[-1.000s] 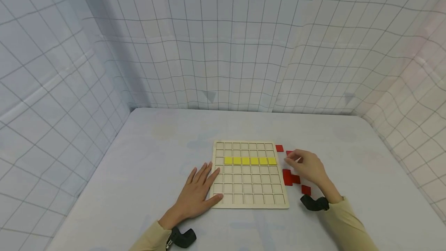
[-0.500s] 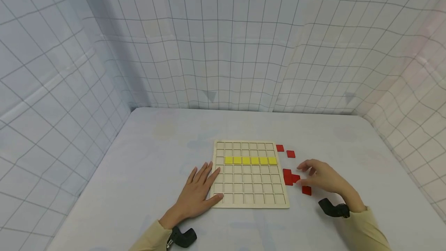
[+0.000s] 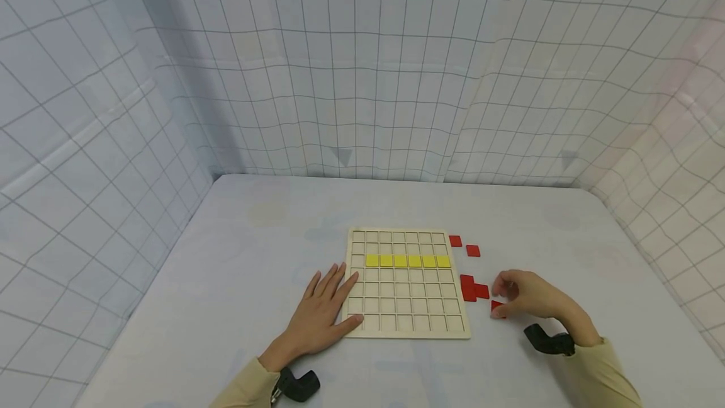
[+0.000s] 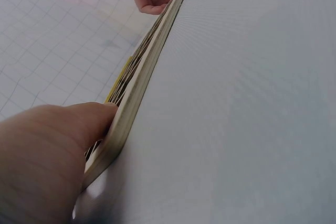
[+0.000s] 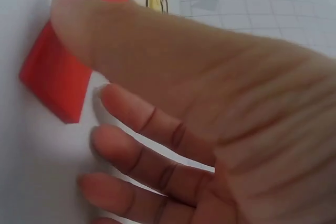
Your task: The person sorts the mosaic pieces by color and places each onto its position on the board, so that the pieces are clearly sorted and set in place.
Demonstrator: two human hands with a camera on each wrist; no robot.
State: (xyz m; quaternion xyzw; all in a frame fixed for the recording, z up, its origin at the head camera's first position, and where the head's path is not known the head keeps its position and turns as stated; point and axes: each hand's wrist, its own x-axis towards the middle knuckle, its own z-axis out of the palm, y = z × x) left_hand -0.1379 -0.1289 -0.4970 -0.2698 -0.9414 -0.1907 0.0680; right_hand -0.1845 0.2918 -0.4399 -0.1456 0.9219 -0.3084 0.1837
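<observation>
A pale wooden grid board (image 3: 403,335) lies flat on the table, with a row of yellow square tiles (image 3: 400,261) in it. My left hand (image 3: 320,317) rests spread over the board's left edge; in the left wrist view its thumb (image 4: 92,119) lies over the rim. Right of the board, my right hand (image 3: 532,294) is low over a red square tile (image 5: 60,80). Its thumb (image 5: 73,17) overlaps this tile, while the other visible fingers (image 5: 126,108) are bent and apart from it. The right index fingertip is hidden behind the thumb in the right wrist view.
Several other red tiles (image 3: 467,288) lie close along the board's right side, with one red tile (image 3: 472,250) farther back. Black wrist cameras (image 3: 548,340) stick out from both wrists. Grid-patterned white curtains (image 3: 391,80) enclose the white table (image 3: 272,225) at the back and sides.
My right hand has come toward the front and right, from beside the far red tiles to the nearest one, uncovering a tile behind. The left hand has stayed put.
</observation>
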